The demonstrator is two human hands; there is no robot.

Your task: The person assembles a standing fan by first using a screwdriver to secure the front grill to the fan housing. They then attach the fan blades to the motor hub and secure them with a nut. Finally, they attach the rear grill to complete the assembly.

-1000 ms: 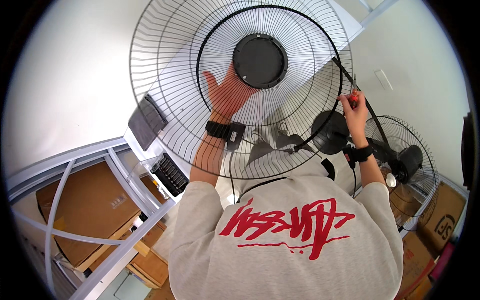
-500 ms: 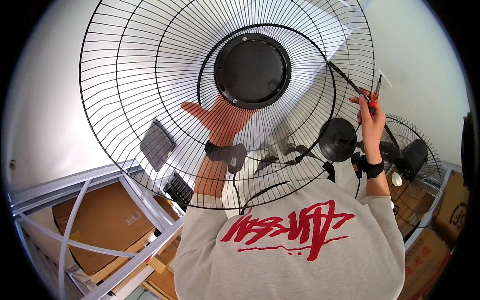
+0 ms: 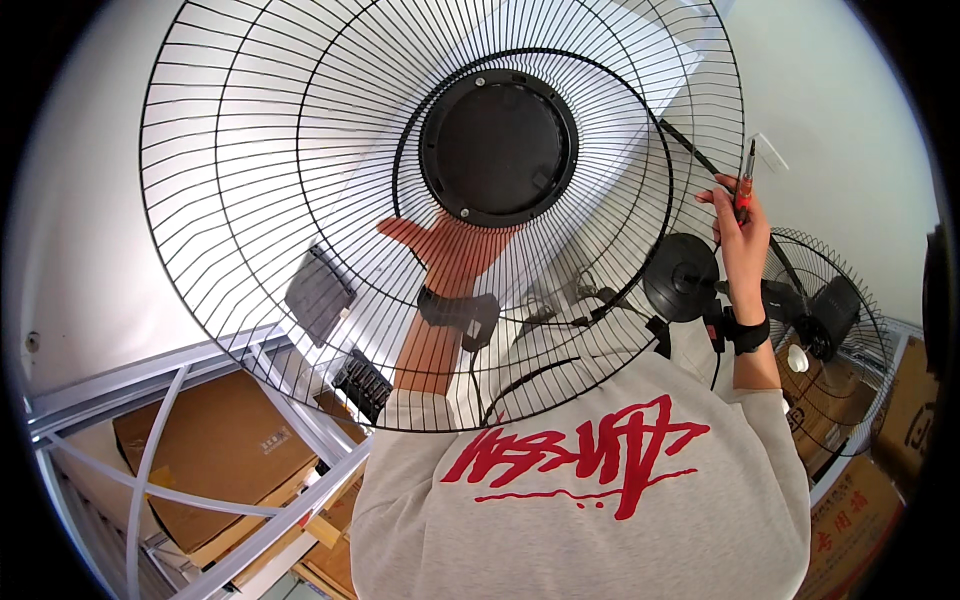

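A large black wire fan guard [image 3: 498, 148] with a solid round centre plate is raised in front of me, tilted over the white tabletop. Behind its wires my left hand [image 3: 465, 250] supports the guard from below at the centre plate. Its thumb is stretched out to the side, and the plate hides the other fingers. At the guard's right edge, my right hand [image 3: 740, 240] holds a screwdriver [image 3: 743, 192] with a red handle, tip pointing up. Two screw heads show on the plate's rim.
A black round disc-shaped part [image 3: 682, 277] lies near my right wrist. Further right is another wire fan guard [image 3: 880, 340]. Left of my left forearm are a dark flat case [image 3: 320, 290] and a black bit holder [image 3: 362, 383]. A cardboard box [image 3: 215, 450] sits in a metal frame [image 3: 140, 470].
The fan guard has shifted slightly left and looks a little larger. My left hand has moved slightly down with it. The screwdriver has tilted a little more upright in my right hand.
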